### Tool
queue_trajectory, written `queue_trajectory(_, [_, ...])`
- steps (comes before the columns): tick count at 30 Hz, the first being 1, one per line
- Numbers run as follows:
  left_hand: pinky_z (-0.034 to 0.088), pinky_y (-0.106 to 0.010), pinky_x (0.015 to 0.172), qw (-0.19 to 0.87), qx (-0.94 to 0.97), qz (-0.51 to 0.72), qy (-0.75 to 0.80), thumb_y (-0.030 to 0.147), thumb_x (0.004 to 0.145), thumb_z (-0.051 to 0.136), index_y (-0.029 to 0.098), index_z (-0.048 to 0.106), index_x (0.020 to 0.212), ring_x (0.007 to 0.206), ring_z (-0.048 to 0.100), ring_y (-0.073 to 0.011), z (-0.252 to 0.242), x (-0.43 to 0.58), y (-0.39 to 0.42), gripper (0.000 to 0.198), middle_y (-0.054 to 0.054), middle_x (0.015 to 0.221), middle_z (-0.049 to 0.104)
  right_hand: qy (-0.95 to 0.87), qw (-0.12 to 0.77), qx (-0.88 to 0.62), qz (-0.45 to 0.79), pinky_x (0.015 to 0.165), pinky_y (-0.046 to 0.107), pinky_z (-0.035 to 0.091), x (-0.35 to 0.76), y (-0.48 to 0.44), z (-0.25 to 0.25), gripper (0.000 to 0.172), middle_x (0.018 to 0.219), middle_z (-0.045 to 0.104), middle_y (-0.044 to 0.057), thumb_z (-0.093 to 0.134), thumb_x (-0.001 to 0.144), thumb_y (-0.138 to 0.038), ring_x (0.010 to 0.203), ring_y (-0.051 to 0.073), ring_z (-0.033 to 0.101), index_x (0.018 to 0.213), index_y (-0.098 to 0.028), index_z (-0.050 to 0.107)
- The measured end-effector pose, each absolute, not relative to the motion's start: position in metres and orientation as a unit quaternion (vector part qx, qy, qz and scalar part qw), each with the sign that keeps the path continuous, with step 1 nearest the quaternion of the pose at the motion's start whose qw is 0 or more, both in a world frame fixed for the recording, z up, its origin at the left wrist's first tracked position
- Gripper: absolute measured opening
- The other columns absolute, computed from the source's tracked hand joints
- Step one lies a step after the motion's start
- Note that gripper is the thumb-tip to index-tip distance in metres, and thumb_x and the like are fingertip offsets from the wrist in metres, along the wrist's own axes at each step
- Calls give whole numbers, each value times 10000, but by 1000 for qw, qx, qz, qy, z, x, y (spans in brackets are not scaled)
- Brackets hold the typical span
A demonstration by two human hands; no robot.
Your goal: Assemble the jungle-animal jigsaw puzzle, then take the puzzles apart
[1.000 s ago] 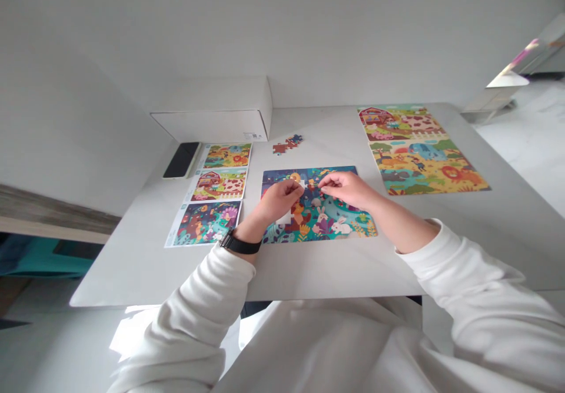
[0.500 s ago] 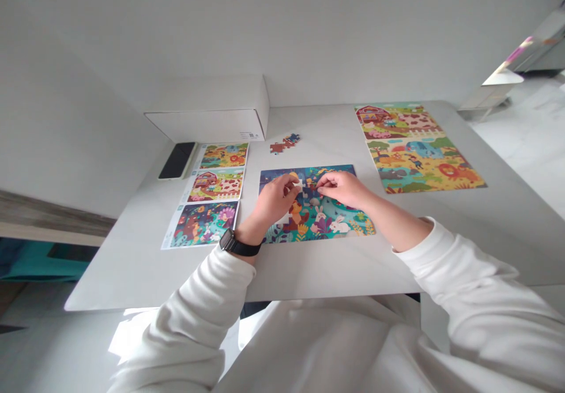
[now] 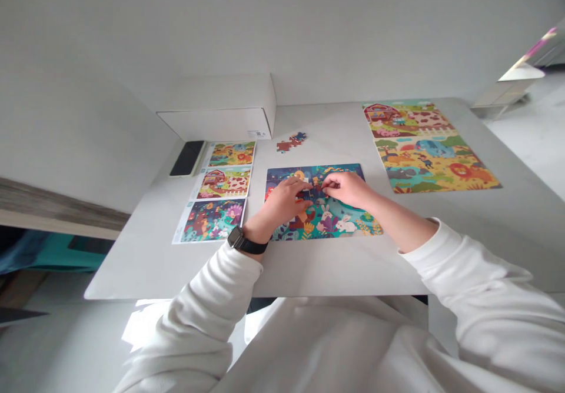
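Note:
A colourful night-forest jigsaw puzzle [image 3: 348,225] with white rabbits lies on the white table [image 3: 335,263] in front of me. My left hand [image 3: 286,199], with a black watch on the wrist, rests on the puzzle's middle, fingers spread and pressing down. My right hand [image 3: 346,187] is beside it, fingers pinched on a small dark puzzle piece [image 3: 314,189] at the puzzle's upper middle. The two hands almost touch over that piece.
A few loose puzzle pieces [image 3: 290,142] lie beyond the puzzle. A sheet with three reference pictures [image 3: 218,190] is to the left, with a black phone [image 3: 188,157] and a white box [image 3: 220,113] behind. Two finished puzzles [image 3: 424,146] lie at the right.
My left hand's fingers have flattened onto the puzzle and both hands have pressed lower on the piece. The view has shifted slightly.

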State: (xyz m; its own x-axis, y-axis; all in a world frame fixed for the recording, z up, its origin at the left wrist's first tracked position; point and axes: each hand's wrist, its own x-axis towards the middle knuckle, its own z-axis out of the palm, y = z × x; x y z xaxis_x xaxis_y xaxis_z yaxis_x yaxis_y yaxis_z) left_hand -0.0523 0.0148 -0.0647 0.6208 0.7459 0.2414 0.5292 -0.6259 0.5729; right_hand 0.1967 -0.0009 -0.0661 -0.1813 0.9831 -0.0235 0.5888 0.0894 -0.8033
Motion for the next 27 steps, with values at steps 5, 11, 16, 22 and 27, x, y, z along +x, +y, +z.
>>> queue_trajectory(5, [528, -482, 1115, 224, 876, 220, 365, 230, 846, 828, 225, 775, 1212, 1221, 678, -328, -69, -52, 17, 371, -120, 1252, 742, -709, 269, -580, 298, 705, 331, 461, 194, -2, -65, 44, 782, 776, -4, 784, 844, -216, 728, 198, 687, 834, -258, 784])
queue_trajectory(11, [527, -495, 1115, 203, 878, 211, 378, 249, 876, 806, 220, 799, 1163, 1207, 684, -334, -71, -48, 15, 288, -123, 1217, 747, -724, 259, -582, 265, 671, 327, 444, 196, -1, -69, 85, 782, 764, -3, 809, 828, -231, 710, 196, 676, 906, -263, 808])
queue_trajectory(16, [535, -509, 1100, 181, 880, 204, 388, 285, 896, 814, 208, 806, 1159, 1199, 685, -349, -70, -44, 13, 274, -135, 1204, 746, -729, 269, -567, 273, 707, 315, 483, 206, 1, -73, 102, 801, 752, 1, 791, 848, -231, 747, 192, 690, 948, -246, 808])
queue_trajectory(22, [534, -464, 1117, 163, 886, 184, 392, 288, 905, 820, 218, 810, 1156, 1205, 691, -310, -68, -44, 13, 261, -106, 1215, 751, -760, 231, -556, 244, 742, 309, 490, 207, 1, -71, 139, 863, 760, 11, 804, 844, -197, 798, 194, 688, 972, -246, 826])
queue_trajectory(27, [532, -461, 1131, 164, 885, 177, 398, 274, 892, 833, 209, 810, 1168, 1214, 694, -309, -66, -44, 13, 285, -111, 1227, 754, -784, 212, -546, 206, 789, 318, 486, 206, 1, -70, 122, 923, 767, 31, 813, 859, -209, 868, 211, 688, 970, -249, 844])
